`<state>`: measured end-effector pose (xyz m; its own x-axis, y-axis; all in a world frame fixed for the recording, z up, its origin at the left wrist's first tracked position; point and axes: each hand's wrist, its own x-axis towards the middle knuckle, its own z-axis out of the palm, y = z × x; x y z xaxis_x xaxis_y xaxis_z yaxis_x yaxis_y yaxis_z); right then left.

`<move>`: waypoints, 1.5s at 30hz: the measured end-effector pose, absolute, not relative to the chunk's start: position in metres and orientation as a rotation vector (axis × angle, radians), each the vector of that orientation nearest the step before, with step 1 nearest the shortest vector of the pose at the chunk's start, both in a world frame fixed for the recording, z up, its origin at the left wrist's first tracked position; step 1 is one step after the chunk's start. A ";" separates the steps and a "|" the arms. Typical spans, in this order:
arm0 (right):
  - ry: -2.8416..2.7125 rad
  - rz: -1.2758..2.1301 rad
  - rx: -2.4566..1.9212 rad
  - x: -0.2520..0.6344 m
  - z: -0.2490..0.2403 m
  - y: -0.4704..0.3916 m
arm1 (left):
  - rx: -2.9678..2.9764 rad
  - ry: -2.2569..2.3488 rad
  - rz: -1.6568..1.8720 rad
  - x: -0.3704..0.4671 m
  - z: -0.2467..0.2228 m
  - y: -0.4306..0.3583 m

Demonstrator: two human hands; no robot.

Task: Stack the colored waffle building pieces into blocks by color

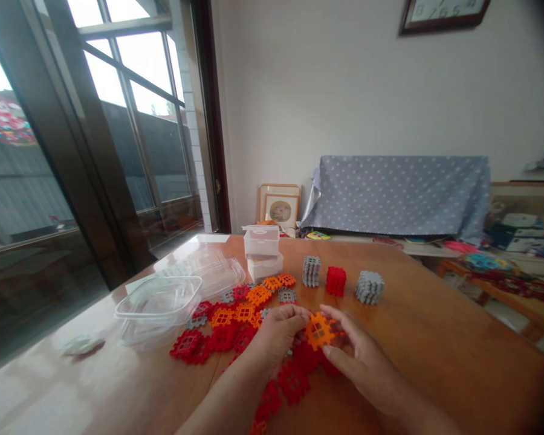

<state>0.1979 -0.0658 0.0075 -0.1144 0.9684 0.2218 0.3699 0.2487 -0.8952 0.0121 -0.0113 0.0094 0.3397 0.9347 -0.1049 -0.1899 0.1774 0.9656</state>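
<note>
Above the table an orange square tile (320, 331) with notched edges and a window-like grid stands tilted between my hands. My left hand (275, 333) is closed, its thumb and forefinger pinched at the tile's upper left edge. Thumb and fingers of my right hand (354, 349) close around its right side. Beneath and left of them lie loose red tiles (294, 382), several orange tiles (245, 312) and a few grey tiles (287, 296). Beyond my hands stand a grey stack (311, 271), a red stack (336, 281) and another grey stack (370, 287) of such tiles.
A clear plastic tub (158, 302) and clear lids (213, 275) are on the left of the wooden table (435, 338). Two small translucent boxes (262, 243) stand stacked at the back. A small pale packet (82, 344) lies far left.
</note>
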 end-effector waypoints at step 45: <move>-2.079 0.230 -1.390 0.229 0.006 -0.049 | 1.001 0.988 1.224 -0.018 0.021 0.011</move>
<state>0.2286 -0.0492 0.0058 -0.2541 0.8824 0.3960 0.7746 0.4309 -0.4631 -0.0176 0.0105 0.0207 0.0824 0.9952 -0.0530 -0.2618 0.0729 0.9624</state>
